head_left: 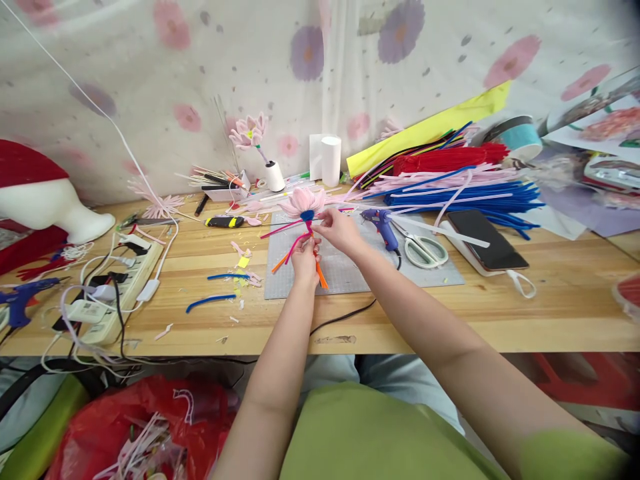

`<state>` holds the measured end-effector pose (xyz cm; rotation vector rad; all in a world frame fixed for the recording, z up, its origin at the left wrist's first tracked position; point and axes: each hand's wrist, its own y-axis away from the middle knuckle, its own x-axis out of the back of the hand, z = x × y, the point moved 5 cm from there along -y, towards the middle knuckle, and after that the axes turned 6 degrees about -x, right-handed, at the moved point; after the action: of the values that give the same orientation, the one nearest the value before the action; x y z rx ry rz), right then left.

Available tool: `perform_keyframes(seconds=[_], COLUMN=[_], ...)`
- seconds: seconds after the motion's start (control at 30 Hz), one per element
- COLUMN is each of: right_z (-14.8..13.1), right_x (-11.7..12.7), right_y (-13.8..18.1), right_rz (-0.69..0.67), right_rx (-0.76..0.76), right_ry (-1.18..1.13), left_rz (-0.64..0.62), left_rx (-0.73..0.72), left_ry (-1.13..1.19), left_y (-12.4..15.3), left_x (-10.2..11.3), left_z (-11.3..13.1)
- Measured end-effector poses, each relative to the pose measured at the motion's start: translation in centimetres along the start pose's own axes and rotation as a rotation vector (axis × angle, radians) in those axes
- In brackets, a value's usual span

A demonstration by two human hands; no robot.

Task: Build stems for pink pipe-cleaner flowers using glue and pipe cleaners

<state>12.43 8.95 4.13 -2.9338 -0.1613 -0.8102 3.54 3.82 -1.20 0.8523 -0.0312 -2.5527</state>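
Gripping the stem of a pink flower (304, 200), the left hand (304, 257) closes its fingers around the lower part, where orange strands (321, 275) stick out below toward the near edge. The right hand (337, 230) comes in from the right with its fingertips drawn together at the stem, just under the blue base (307, 215); whether they pinch a strand or only press against the stem, I cannot tell. The flower is upright above the far part of the grey mat (280, 280), petals pointing away. Magenta covers the top of the stem, and a magenta strand (281, 229) reaches out to the left, so the step in hand looks like winding that colour around the stem. If so, the next move calls for a firm left hold and even, snug turns downward over the orange. To the right on the mat are a purple glue gun (383, 227) and scissors (425, 250), with a dark phone (487, 240) beyond them; two blue pieces (227, 275) lie to the left among scraps. On the far side, another pink flower stands in a small white pot (274, 176), and blue stems (450, 199) are heaped to the right. The hands hide most of the stem, how the strand ends are fastened cannot be made out, and the frame cuts off a second glue gun (20, 303) at the left.
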Motion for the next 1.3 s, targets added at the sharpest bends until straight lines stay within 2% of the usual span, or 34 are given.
perform_keyframes(seconds=[0.03,0.1,0.17,0.23,0.3,0.43,0.53,0.67,0.83,0.93,1.03,1.13,1.2,1.27,1.3], right_z=[-1.0,-3.0,-4.2,-4.7,-4.9,-4.0,-1.9,1.5,3.9,4.8,4.5,3.5,3.2,3.2,3.3], right_x=[0.0,-0.8,-2.1,-2.8,-2.7,-1.6,-0.9,-0.5,-1.2,-2.9,-5.5,-7.4,-7.9,-7.6,-7.1], right_y=[0.6,1.8,2.7,2.8,2.6,2.4,2.5,2.1,1.4,1.4,2.0,2.8,3.1,2.8,2.4], right_rz=[0.009,-0.078,-0.201,-0.246,-0.212,-0.142,-0.128,-0.068,-0.120,-0.197,-0.406,-0.644,-0.723,-0.707,-0.613], right_rx=[0.127,0.366,0.486,0.493,0.461,0.431,0.343,0.069,-0.238,-0.487,-0.663,-0.686,-0.662,-0.558,-0.458], right_ry=[0.101,0.257,0.393,0.476,0.456,0.164,-0.157,-0.573,-0.983,-1.137,-1.225,-1.223,-1.153,-0.992,-0.882], left_rz=[0.011,0.031,0.058,0.078,0.072,0.015,-0.012,-0.031,-0.126,-0.194,-0.242,-0.262,-0.259,-0.252,-0.249], left_rx=[-0.009,-0.026,-0.043,-0.054,-0.058,-0.017,0.056,0.196,0.331,0.352,0.350,0.317,0.318,0.347,0.365], left_ry=[0.008,0.048,0.104,0.127,0.089,0.068,0.174,0.306,0.400,0.409,0.456,0.501,0.491,0.466,0.456], left_y=[-0.1,-0.3,-0.4,-0.5,-0.6,-1.0,-1.3,-0.8,0.3,0.8,1.4,1.9,2.2,2.3,2.2], left_x=[0.0,0.0,0.1,0.2,0.3,0.5,0.4,0.0,-0.7,-1.0,-1.4,-1.6,-1.6,-1.6,-1.6], left_z=[-0.1,-0.3,-0.5,-0.7,-0.7,0.0,0.8,1.3,1.5,1.4,1.3,1.4,1.4,1.3,1.3])
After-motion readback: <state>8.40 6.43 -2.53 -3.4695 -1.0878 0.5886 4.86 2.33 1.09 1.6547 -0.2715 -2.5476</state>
